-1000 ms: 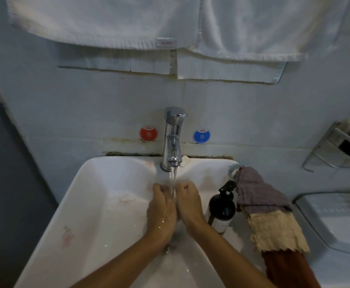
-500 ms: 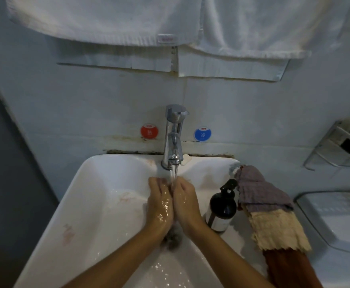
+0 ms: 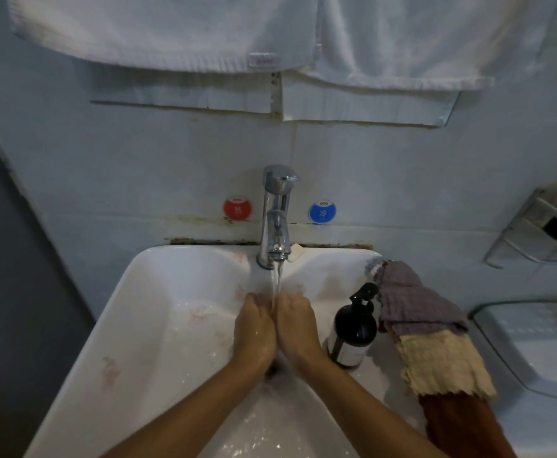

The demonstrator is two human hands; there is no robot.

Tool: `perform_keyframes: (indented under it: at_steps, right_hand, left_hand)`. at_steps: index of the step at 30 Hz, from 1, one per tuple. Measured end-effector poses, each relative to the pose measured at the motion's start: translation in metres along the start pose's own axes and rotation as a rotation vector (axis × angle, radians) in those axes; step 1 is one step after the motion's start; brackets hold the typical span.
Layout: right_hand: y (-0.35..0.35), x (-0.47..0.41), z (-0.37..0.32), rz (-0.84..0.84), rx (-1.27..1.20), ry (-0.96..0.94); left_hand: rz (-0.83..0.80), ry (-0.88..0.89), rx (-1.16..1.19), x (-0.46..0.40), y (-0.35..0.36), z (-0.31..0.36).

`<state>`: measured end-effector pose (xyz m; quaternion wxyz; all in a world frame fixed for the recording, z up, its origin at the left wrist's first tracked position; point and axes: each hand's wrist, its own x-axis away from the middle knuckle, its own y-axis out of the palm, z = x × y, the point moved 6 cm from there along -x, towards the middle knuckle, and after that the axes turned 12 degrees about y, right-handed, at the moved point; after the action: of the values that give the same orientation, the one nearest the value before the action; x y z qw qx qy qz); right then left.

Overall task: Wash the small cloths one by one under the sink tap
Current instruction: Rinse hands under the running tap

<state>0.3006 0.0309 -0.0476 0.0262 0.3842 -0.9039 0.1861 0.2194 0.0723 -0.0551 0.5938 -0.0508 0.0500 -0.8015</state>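
Note:
Water runs from the chrome tap [image 3: 275,213] into the white sink [image 3: 112,325]. My left hand [image 3: 254,328] and my right hand [image 3: 298,325] are pressed side by side under the stream, fingers curled. Both grip a small dark cloth [image 3: 272,370]; only a wet bit of it shows below my wrists, the rest is hidden between my palms. More small cloths hang over the sink's right rim: a purple cloth [image 3: 412,305] on top, a beige cloth [image 3: 442,365] under it, and a rust-brown cloth [image 3: 462,424] lowest.
A dark pump bottle [image 3: 353,332] stands on the rim just right of my right hand. A soap bar [image 3: 295,252] lies behind the tap. White towels [image 3: 171,28] hang above. A wire rack [image 3: 541,229] and a white lid [image 3: 528,345] are at the right.
My hands stay together under the stream, rubbing. The dangling end of the dark cloth, plain half a second ago, is now mostly tucked under my wrists.

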Motion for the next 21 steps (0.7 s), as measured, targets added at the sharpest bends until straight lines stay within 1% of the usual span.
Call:
perform_keyframes:
  at_steps: [2,4,7,10,11,13,15,18,19,21]
  right_hand:
    - [0.005,0.004,0.001,-0.063,-0.059,0.018]
    - [0.010,0.010,-0.001,-0.089,-0.016,-0.019]
    - [0.008,0.015,-0.013,-0.043,-0.002,-0.095]
    - [-0.003,0.013,-0.026,0.017,0.049,-0.178]
    - [-0.003,0.011,-0.026,0.008,0.057,-0.186]
    - [-0.004,0.010,-0.023,-0.039,0.017,-0.163]
    - [-0.008,0.007,-0.020,-0.050,-0.036,-0.154]
    - [-0.024,0.003,-0.024,0.003,-0.098,-0.179]
    - [-0.027,0.004,-0.028,-0.006,-0.119,-0.189]
    - [-0.029,0.005,-0.036,-0.053,-0.169,-0.186]
  left_hand:
    - [-0.073,-0.087,0.078,-0.012,0.007,-0.017]
    - [-0.061,-0.106,0.099,-0.017,0.007,-0.022]
    - [-0.003,0.011,0.026,-0.009,-0.009,0.006]
    - [-0.018,0.096,-0.035,0.000,-0.009,0.019]
    - [-0.007,0.133,-0.041,-0.001,-0.009,0.019]
    - [-0.002,0.104,-0.054,0.000,-0.011,0.015]
    - [0.060,0.045,-0.022,-0.002,-0.020,0.011]
    - [0.229,-0.037,-0.024,-0.010,-0.044,0.012]
    - [0.283,-0.039,-0.067,-0.013,-0.053,0.015]
    - [0.320,0.068,-0.162,-0.014,-0.063,0.027]
